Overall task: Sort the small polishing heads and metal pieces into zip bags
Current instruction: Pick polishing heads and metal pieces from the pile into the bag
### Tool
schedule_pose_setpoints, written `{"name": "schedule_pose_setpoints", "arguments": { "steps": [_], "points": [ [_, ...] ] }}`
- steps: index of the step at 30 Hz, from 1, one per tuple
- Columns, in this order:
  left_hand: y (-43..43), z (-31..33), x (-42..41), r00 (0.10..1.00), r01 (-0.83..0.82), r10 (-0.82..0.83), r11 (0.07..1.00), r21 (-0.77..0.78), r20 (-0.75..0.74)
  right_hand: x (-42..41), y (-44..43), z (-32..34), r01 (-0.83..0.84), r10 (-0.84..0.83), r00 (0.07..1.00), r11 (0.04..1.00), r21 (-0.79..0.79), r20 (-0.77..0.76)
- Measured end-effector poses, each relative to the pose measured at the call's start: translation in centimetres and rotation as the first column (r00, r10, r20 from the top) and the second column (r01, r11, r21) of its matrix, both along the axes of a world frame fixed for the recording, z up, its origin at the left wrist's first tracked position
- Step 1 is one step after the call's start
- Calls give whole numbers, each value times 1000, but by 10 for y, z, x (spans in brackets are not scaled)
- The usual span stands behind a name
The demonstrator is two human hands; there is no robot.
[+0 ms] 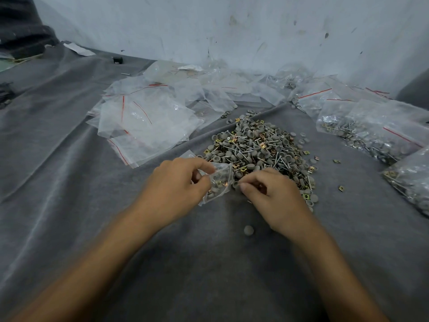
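A heap of grey round polishing heads, thin metal pins and small brass-coloured square pieces (260,147) lies on the grey cloth (92,205). My left hand (176,184) grips a small clear zip bag (218,182) by its mouth; a few heads and metal pieces are inside it. My right hand (269,194) sits at the bag's opening, at the near edge of the heap, and pinches a grey polishing head (235,185) between thumb and fingers. One loose grey head (248,230) lies on the cloth between my forearms.
Empty zip bags with red seal lines (141,122) lie spread at the back left. Filled bags (380,135) are stacked along the right, another filled bag (413,180) at the right edge. A pale scuffed wall (232,26) stands behind.
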State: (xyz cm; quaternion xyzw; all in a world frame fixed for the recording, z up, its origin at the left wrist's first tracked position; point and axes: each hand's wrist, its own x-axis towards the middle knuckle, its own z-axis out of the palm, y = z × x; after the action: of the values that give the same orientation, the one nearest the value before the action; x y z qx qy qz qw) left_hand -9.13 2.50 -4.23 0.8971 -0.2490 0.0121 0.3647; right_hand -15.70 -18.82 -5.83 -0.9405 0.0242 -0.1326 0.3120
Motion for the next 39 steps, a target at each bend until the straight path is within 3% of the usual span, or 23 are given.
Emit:
{"name": "schedule_pose_setpoints", "arguments": {
  "steps": [4,7,17,20,23,25,29,33,39],
  "points": [
    [-4,0,-2,1000,-2,1,1000,9,3,-3,5,6,-32,-2,995,940,340,100],
    [-4,0,-3,1000,-7,6,1000,10,20,-3,13,5,-88,43,991,915,393,123],
    [0,2,-1,1000,-16,16,1000,14,12,-7,5,7,-158,151,988,943,295,44],
    [0,3,-1,1000,-9,9,1000,10,8,-15,-11,11,-185,211,970,963,194,-121],
    [0,2,-1,1000,-9,9,1000,9,12,-21,-21,12,-254,237,903,967,-2,-358],
    [0,1,0,1000,-7,7,1000,8,9,-24,-23,13,-302,257,875,952,-49,-411],
    [-1,0,0,1000,-2,2,1000,8,5,-24,-21,15,-336,289,871,940,-54,-396],
    [-2,0,-1,1000,-4,4,1000,11,-4,-23,-18,12,-277,303,879,953,122,-367],
    [-3,1,-3,1000,-3,3,1000,14,16,-12,5,9,-180,192,981,940,289,-14]
  ]
}}
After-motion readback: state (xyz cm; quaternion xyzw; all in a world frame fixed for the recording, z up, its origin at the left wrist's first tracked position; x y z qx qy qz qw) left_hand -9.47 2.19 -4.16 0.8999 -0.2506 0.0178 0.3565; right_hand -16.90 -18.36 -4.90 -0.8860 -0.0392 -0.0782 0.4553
